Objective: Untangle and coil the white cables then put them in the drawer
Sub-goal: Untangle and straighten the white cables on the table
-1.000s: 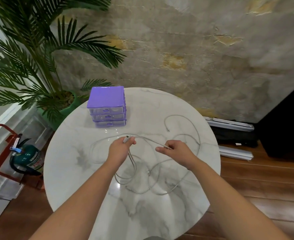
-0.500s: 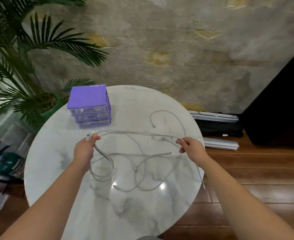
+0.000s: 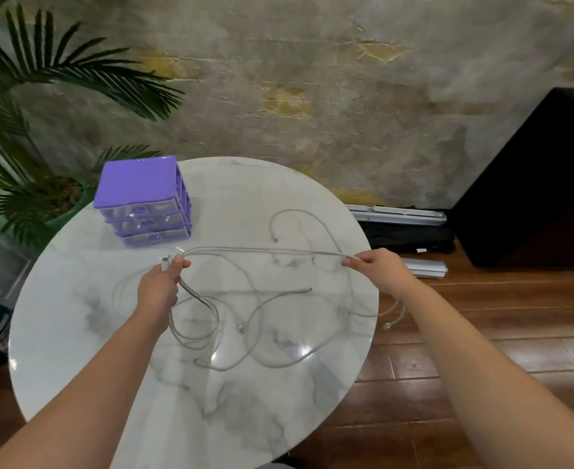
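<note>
Round white bench with grey swirls, seen from above. White cables all over its middle, loose and mixed up in loops that cross each other.

Left hand above the bench, left of the middle, fingers curled round a bunch of cable loops. A white plug end sticking up from the top of that fist. Loops hanging down from the fist and lying on the bench just below it.

Right hand near the right edge of the bench, fingers and thumb pinching the cable. A stretch of cable pulled almost straight between the two hands, up off the bench. Looks like two strands side by side there, hard to tell for sure.

One cable end curling round on the bench behind the straight stretch, toward the wall. Another end lying flat near the middle. A small plug lying among the loops. One more piece of cable hanging over the right edge of the bench, above the wood floor.

Purple box of drawers standing at the back left of the bench, well apart from the cables. Three clear drawers in it, all pushed in.

Green palm plant in a pot behind the bench on the left. Rough grey and yellow wall at the back. Big black thing on the floor at the right.
</note>
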Action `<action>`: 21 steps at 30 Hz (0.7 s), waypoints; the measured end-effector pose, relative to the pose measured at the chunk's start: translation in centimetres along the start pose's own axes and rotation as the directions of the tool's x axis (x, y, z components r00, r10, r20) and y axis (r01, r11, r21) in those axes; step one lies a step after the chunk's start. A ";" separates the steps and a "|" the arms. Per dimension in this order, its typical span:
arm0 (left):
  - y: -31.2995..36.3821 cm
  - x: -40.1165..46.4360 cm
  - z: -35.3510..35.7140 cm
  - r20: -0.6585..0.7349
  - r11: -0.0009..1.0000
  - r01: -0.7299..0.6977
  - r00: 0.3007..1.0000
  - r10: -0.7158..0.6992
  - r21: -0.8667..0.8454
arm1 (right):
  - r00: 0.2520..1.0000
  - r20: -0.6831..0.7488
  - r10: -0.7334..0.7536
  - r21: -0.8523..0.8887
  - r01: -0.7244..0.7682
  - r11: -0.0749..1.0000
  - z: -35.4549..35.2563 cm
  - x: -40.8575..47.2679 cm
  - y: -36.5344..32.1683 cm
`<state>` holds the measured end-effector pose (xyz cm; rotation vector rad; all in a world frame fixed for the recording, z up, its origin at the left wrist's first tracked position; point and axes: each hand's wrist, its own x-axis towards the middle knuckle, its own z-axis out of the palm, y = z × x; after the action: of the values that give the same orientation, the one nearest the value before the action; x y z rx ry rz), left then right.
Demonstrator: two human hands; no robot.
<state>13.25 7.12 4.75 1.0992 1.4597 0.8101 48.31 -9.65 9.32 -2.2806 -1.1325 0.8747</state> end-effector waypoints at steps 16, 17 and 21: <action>-0.7 -0.1 -0.8 -0.040 0.996 0.027 0.999 -0.031 -0.089 | 0.999 -0.021 0.044 0.292 -0.036 0.956 0.9 0.2 0.4; -0.6 -0.1 -0.9 -0.044 0.995 0.024 0.999 -0.029 -0.097 | 0.999 -0.036 0.037 0.282 -0.026 0.959 1.1 0.1 0.6; 0.0 -0.2 -1.3 -0.064 0.989 0.031 0.997 -0.041 -0.146 | 0.997 -0.035 0.069 0.158 -0.063 0.985 1.1 0.5 1.1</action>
<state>11.97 7.02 5.04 0.9417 1.4481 0.9198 48.36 -9.78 7.67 -2.2073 -0.9411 0.9055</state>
